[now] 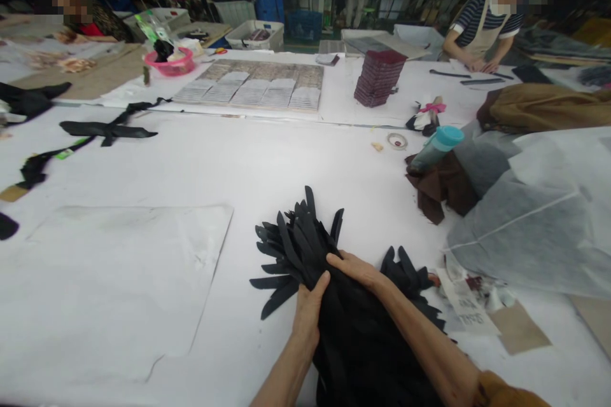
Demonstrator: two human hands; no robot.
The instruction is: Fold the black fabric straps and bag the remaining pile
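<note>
A thick bundle of black fabric pieces point(367, 337) lies before me on the white table, its narrow rounded ends fanned out at the far side. My left hand point(310, 305) is closed round the bundle's left side, thumb on top. From the right, my right hand point(356, 270) grips the same bundle, thumb and fingers pressed on the cloth. Their undersides are hidden by the fabric. Close to my right forearm lie more black strips point(410, 276) with similar rounded ends.
Left lies a large white sheet point(133, 280). Right are a blue-lidded bottle point(436, 147), brown cloth point(442, 187), a translucent white bag point(529, 222) and a tape roll point(397, 141). Farther back stand a maroon stack point(379, 76) and a pink basket point(169, 63). A person point(487, 32) works across the table.
</note>
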